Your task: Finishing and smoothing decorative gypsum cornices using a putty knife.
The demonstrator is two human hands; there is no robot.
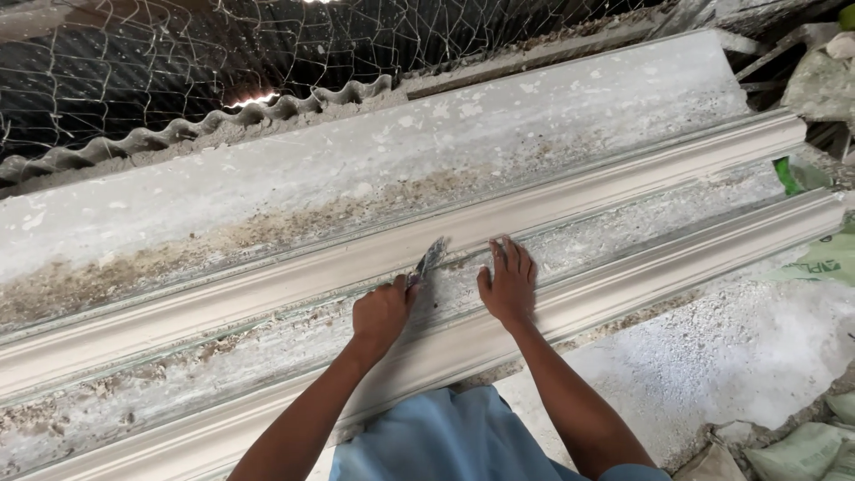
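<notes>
- The left hand (pixel 381 313) is closed around a small scraper (pixel 429 260), whose blade rests on the long white plaster moulding (pixel 267 285).
- The right hand (pixel 509 283) lies flat, fingers spread, on the moulding just right of the scraper.

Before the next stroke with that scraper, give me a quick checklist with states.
1. Left hand closed around the small flat-bladed metal scraper: ok.
2. Blade tip in the channel of the long white plaster moulding form: ok.
3. Right hand flat on the form, fingers spread, beside the blade: ok.
4. Right hand apart from the blade: ok, small gap.
5. Channel free of crumbs: not ok, debris lies along it.
6. Blade edge condition: cannot tell, too small.
</notes>
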